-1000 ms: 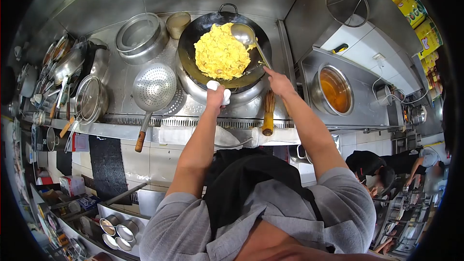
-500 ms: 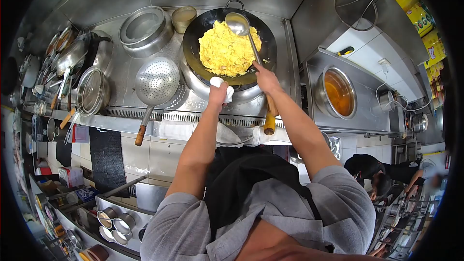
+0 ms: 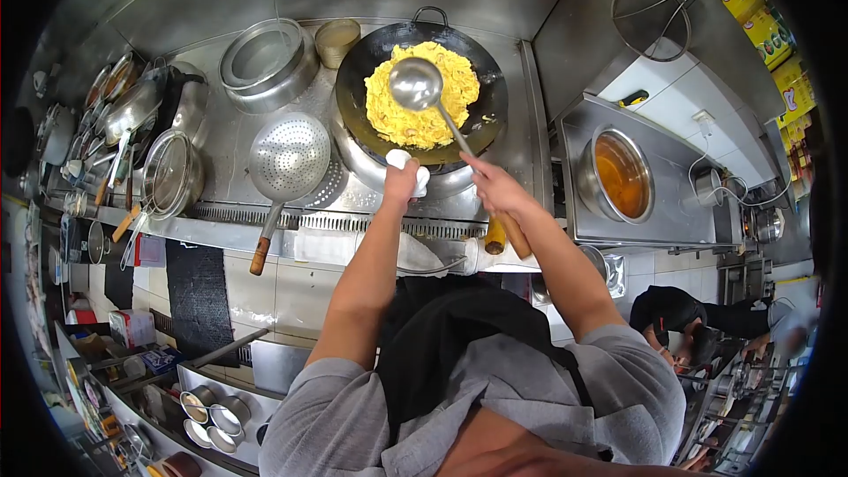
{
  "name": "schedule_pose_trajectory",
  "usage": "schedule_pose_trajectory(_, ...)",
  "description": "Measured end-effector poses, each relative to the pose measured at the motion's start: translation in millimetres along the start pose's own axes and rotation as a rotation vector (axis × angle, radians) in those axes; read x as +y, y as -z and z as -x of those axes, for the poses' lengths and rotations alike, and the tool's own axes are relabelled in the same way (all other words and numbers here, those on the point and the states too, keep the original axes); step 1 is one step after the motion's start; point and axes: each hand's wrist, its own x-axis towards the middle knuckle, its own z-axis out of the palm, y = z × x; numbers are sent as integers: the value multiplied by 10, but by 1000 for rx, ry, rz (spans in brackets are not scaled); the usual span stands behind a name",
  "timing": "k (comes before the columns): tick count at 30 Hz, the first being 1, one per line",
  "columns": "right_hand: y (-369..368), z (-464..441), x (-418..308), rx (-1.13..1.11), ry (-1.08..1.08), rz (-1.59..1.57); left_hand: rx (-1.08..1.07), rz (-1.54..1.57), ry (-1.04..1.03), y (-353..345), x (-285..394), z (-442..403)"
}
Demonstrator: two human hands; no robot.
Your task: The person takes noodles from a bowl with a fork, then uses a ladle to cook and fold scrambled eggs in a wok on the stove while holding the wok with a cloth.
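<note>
A black wok sits on the stove with yellow scrambled egg heaped in its middle. My left hand is closed around a white cloth at the wok's near rim; the rim under the cloth is hidden. My right hand is wrapped round the handle of a metal ladle. The ladle's bowl hangs over the egg and covers part of it. Below my right hand, the wooden end of the ladle handle points toward me, beside another yellowish wooden handle.
Left of the wok lie a perforated skimmer and a round metal pot. A steel bowl of orange liquid stands on the right counter. A wire strainer hangs above it. Another person bends over at the lower right.
The ladle's bowl has moved from the far side of the egg toward me and left. My right hand has come nearer to me. My left hand stays at the rim.
</note>
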Motion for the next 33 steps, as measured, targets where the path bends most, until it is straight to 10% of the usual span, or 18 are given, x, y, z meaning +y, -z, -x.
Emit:
schedule_pose_trajectory(6,-48,178,260,-253,-213,-428,-45,-5,45,18,-19,-8)
schedule_pose_trajectory(9,-73,-21,428,-127,-128,-33,-12,-38,68,16,-20,-36)
schedule_pose_trajectory(11,-82,90,563,347,312,511,14,-70,87,40,13,-24)
schedule_pose_trajectory(20,178,793,1449,320,-181,886,-28,-58,106,34,25,-8)
schedule_pose_trajectory(30,309,1128,1091,133,163,664,-60,272,331,-61,-69,-286)
schedule_pose_trajectory(33,337,1060,787,77,-20,806,-51,319,319,-85,-49,-127)
